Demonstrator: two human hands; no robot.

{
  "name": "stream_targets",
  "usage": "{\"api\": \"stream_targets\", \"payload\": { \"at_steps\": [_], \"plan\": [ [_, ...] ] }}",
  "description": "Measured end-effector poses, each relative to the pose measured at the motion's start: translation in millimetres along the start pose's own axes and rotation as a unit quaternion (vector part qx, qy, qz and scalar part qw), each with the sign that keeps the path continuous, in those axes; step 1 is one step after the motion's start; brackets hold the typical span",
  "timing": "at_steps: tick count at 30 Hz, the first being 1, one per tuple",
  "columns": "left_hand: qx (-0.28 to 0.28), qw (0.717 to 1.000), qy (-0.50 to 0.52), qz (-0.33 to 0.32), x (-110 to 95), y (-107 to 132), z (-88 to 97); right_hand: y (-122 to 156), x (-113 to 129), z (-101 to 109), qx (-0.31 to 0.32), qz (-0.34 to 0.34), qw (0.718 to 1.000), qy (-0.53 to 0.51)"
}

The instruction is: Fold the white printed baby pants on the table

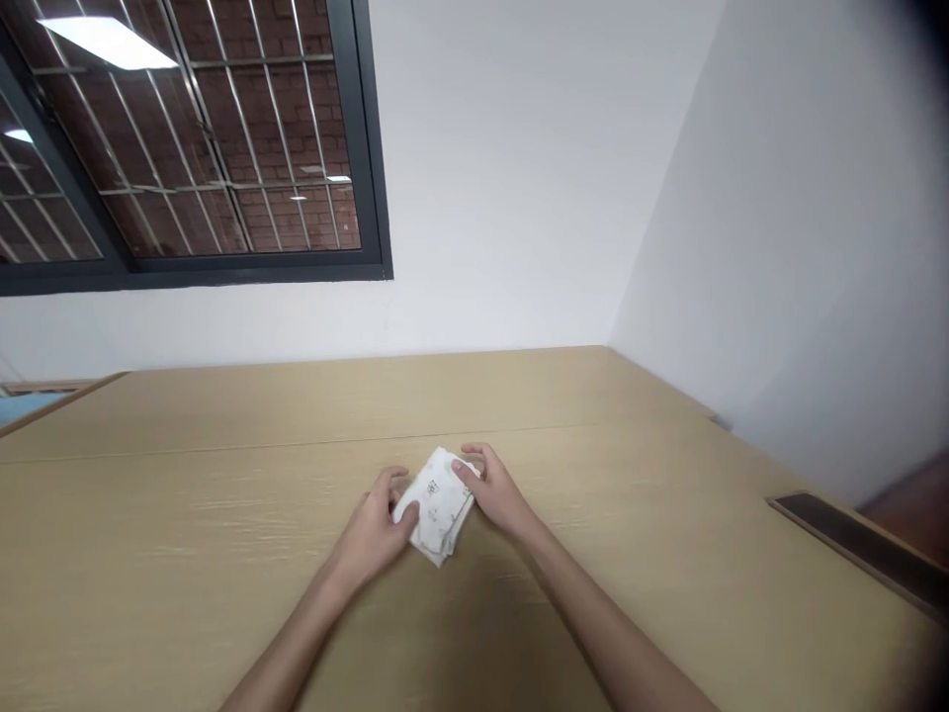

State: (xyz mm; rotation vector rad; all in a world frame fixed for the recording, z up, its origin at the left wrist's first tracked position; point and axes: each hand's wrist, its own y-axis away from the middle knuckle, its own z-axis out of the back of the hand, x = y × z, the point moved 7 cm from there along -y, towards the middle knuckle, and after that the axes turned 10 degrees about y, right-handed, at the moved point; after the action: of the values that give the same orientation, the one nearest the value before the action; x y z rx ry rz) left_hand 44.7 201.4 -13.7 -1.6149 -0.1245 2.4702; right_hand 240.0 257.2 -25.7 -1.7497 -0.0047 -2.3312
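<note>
Wooden table (pixel 222 554), left hand (pixel 375 534), right hand (pixel 496 494), both pinching folded white cloth (pixel 439 504) (faintly printed)

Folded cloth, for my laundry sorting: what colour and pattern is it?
The cloth is white with small grey prints; head view.

Your left forearm (pixel 297 643) and right forearm (pixel 608 638) run off the bottom edge, the print on the folded white cloth (pixel 439 504) is too small to read, and the window (pixel 185 148) is cropped top and left.
</note>
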Motion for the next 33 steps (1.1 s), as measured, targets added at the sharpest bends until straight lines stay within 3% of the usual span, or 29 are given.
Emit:
{"api": "stream_targets", "payload": {
  "at_steps": [3, 5, 9, 14, 16, 18, 20, 22, 27, 29, 33],
  "plan": [
    [0.058, 0.997, -0.021, 0.049, 8, 7, -12.0, 3, -15, 4, -0.012, -0.091, 0.996, -0.014],
    [0.086, 0.995, -0.022, 0.05, 8, 11, -18.3, 4, -19, 4, 0.004, -0.096, 0.995, -0.039],
    [0.105, 0.993, -0.038, 0.046, 4, 15, -22.6, 3, -24, 0, 0.016, -0.056, 0.998, -0.037],
    [0.093, 0.977, -0.181, 0.058, 4, 19, -19.0, -4, -35, -7, -0.02, -0.031, 0.997, 0.063],
    [0.069, 0.963, -0.259, 0.018, -6, 22, -18.9, -1, -25, -4, -0.053, 0.012, 0.991, 0.119],
    [0.051, 0.949, -0.306, -0.062, -21, 28, -26.8, 7, 0, -2, -0.076, 0.101, 0.973, 0.193],
    [0.053, 0.938, -0.314, -0.134, -29, 38, -43.5, 21, 28, -10, -0.042, 0.201, 0.944, 0.257],
    [0.069, 0.928, -0.327, -0.165, -25, 49, -64.9, 38, 49, -25, 0.046, 0.267, 0.917, 0.292],
    [0.106, 0.918, -0.345, -0.163, -4, 64, -101.3, 67, 64, -63, 0.239, 0.314, 0.869, 0.298],
    [0.127, 0.925, -0.322, -0.154, -5, 63, -104.1, 67, 57, -70, 0.266, 0.3, 0.866, 0.3],
    [0.137, 0.925, -0.325, -0.139, -9, 59, -101.6, 50, 36, -64, 0.24, 0.284, 0.87, 0.324]
  ]
}}
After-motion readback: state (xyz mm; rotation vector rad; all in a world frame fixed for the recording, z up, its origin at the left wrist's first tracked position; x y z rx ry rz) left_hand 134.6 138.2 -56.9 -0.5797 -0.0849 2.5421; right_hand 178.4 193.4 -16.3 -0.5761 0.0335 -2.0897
